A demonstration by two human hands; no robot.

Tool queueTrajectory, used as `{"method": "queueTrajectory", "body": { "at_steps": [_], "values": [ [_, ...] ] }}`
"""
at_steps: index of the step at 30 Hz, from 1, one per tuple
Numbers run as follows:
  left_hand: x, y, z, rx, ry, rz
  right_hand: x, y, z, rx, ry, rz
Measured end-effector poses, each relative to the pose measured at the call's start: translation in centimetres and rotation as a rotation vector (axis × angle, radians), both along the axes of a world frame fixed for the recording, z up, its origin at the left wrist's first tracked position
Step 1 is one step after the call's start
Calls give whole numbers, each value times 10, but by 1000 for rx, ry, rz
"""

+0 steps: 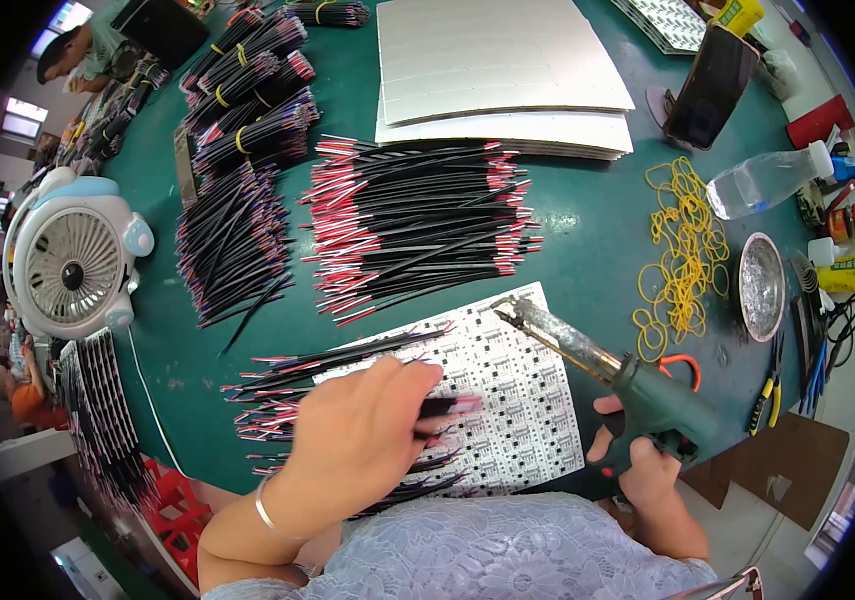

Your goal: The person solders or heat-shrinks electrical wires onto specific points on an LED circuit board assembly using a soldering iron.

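Note:
A white circuit board panel (523, 400) lies tilted on the green table in front of me. Several black cables (348, 352) stick out past its left side, with bare-ended red and white wires. Over the board's left part, my left hand (356, 425) is closed on a black cable (440, 407), smeared by motion, its red end pointing right. My right hand (646, 470) grips the handle of a green soldering gun (663, 405). The gun's metal tip reaches left over the board's upper edge. Whether the cables are joined to the board cannot be told.
Loose black cables (428, 215) and tied bundles (258, 130) lie beyond the board. White sheets (498, 60) are stacked at the back. Rubber bands (683, 260), a metal bowl (761, 287), a bottle (763, 183) and pliers (770, 385) sit right; a fan (73, 265) stands left.

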State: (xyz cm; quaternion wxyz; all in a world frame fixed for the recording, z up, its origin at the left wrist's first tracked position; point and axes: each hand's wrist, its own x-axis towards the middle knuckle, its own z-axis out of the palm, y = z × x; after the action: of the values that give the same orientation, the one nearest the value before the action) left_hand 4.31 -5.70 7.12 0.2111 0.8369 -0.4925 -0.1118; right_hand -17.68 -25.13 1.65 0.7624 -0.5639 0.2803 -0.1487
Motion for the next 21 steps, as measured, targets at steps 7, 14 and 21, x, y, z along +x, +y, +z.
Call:
{"method": "queueTrajectory", "body": {
  "at_steps": [7,14,21],
  "values": [
    [-1,1,-48,29,-158,-41,-23,2,-11,-238,17,176],
    [3,0,-63,-121,-194,-79,-7,14,1,-454,64,228],
    [3,1,-71,-163,-218,-95,-5,16,0,-533,108,225]
  ]
}}
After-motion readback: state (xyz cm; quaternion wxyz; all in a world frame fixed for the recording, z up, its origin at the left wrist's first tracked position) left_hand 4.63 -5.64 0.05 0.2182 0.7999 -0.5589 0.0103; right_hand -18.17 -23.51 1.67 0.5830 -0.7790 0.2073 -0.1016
